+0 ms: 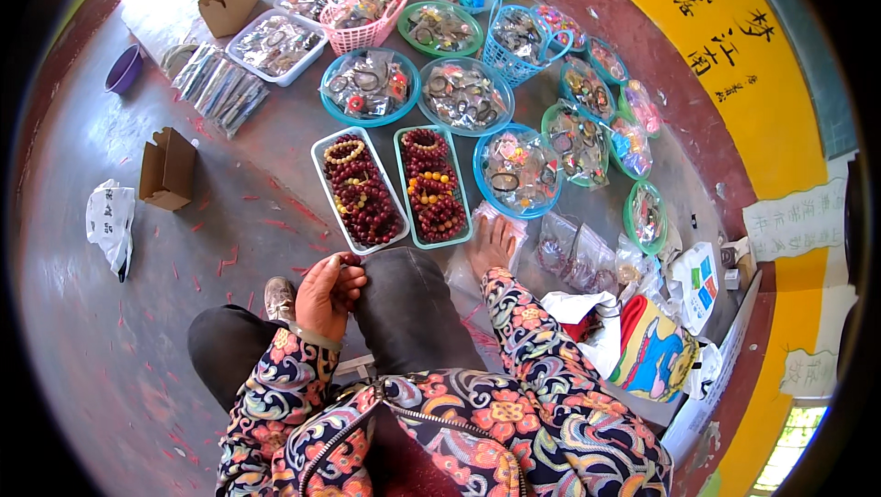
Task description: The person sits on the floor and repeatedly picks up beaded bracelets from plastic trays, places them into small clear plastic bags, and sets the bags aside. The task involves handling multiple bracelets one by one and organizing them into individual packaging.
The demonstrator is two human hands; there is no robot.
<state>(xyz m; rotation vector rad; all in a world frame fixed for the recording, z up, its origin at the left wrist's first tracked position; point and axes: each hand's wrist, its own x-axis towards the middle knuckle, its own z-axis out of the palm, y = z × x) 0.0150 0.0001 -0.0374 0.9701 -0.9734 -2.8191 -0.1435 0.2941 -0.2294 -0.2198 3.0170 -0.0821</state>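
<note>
My left hand (321, 300) is closed, with dark red beads (350, 259) showing at its fingertips, just above my left of the knee (404, 290). The rest of what it holds is hidden. My right hand (493, 245) lies open, fingers spread, on a clear plastic bag (462, 269) on the floor. Beyond my hands stand two long trays side by side. The white tray (321, 176) and the pale green tray (463, 189) both hold heaps of dark red bead bracelets, with some yellow and cream ones among them.
Round baskets of bagged trinkets, including a blue basin (477, 187) and a pink handled basket (399, 3), spread beyond the trays. Left are a cardboard box (168, 171), white plastic bag (110, 222) and purple bowl (125, 69). A colourful bag (653, 350) lies right.
</note>
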